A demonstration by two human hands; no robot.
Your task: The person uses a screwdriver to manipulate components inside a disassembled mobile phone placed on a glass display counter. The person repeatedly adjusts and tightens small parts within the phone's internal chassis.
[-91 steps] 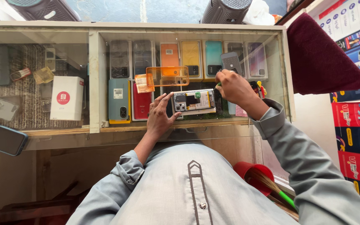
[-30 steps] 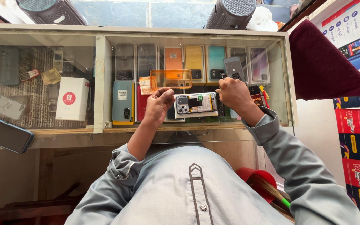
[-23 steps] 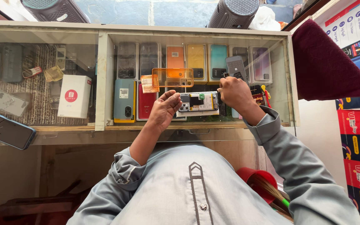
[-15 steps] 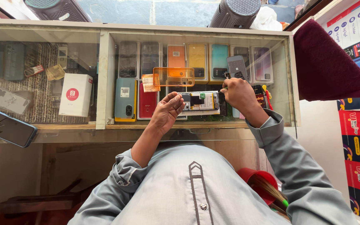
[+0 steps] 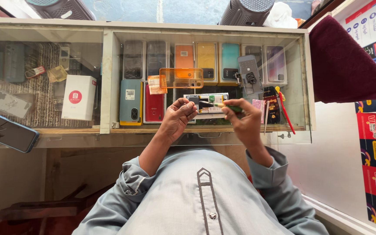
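Note:
An opened phone with its circuit board showing lies on the glass counter top. My left hand rests on the phone's left end and steadies it. My right hand grips a green-handled screwdriver, its tip pointing left onto the board. A detached grey back cover lies just beyond the phone on the right. An orange clear case lies beyond it on the left.
Under the glass stand rows of phones and a white box. A dark phone lies at the counter's left edge. Small tools lie right of the opened phone. A maroon cloth hangs at the right. Two round speakers sit behind.
My right hand came down from the back cover, now left lying on the glass, and took up the screwdriver against the board. My left hand stayed on the phone's left end.

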